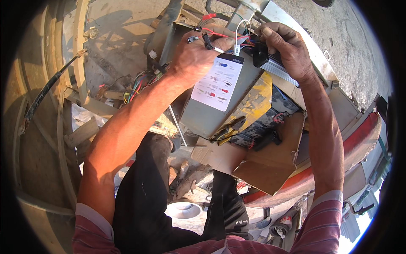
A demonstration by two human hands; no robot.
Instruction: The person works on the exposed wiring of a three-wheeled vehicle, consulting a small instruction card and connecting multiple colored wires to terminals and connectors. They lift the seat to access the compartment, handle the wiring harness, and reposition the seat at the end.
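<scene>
My left hand [196, 57] is closed round a bundle of thin wires with small plugs, among them a black connector [207, 41] and red wires [216, 33]. Up at the right, my right hand [285, 46] pinches wires where they meet a finned silver metal box [279, 72] with a black end, probably a controller. A white plug [237, 50] on a looped white wire hangs between the hands. Beneath them, a white card [218, 84] printed with pictures of connectors lies on a grey metal case [198, 115]; my left hand overlaps its upper left edge.
Yellow-handled pliers [228, 129] lie beside a worn yellow panel [255, 106]. Nearer me is an opened cardboard piece [270, 163]. Tangled coloured wires [137, 84] sit left of the case. A curved red-edged body panel [359, 139] runs along the right, and wooden framing [80, 51] stands at left.
</scene>
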